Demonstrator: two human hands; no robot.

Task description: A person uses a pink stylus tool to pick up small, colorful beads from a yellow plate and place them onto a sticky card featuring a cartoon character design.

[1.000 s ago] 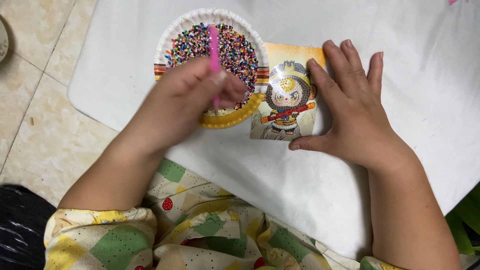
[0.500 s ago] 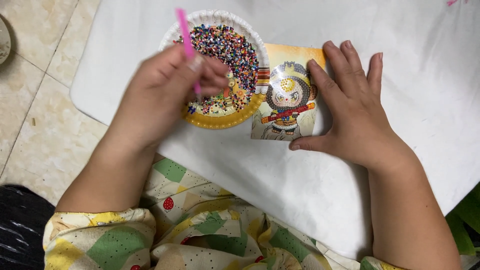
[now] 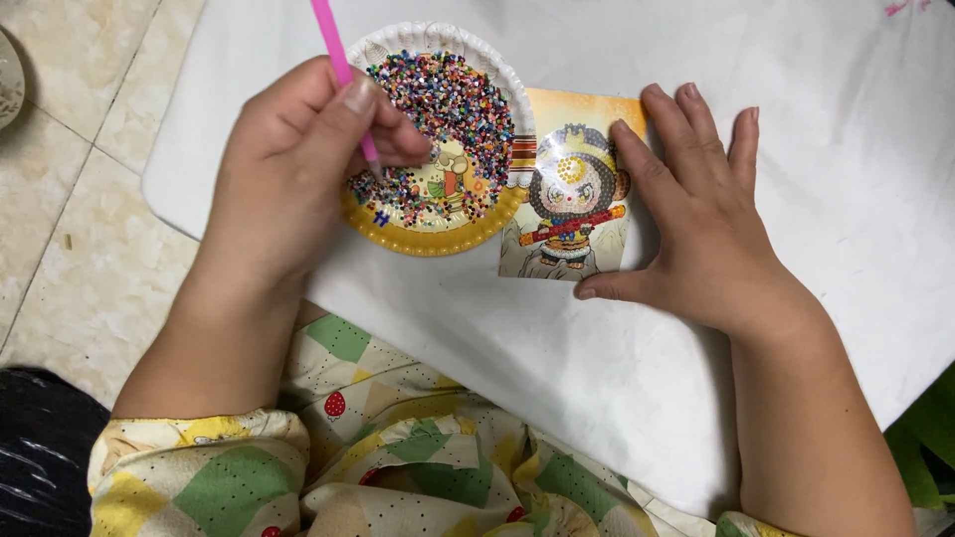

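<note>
White tabletop (image 3: 796, 89) carries it all. Your right hand (image 3: 696, 219) lies flat, fingers spread, holding nothing, pinning the right edge of the picture card (image 3: 572, 199). Your left hand (image 3: 298, 169) has a narrow grip w/ thumb & fingers closed on the pink stick (image 3: 341, 70), tip down in the paper plate (image 3: 438, 40) of mixed beads (image 3: 448, 99), plate touching the card's left edge.

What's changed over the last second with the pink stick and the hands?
The left hand has swung the pink stick from lying upright across the bead plate to leaning up-left at its left edge, grip unchanged. The right hand stays flat on the picture card; plate and card have not moved.
</note>
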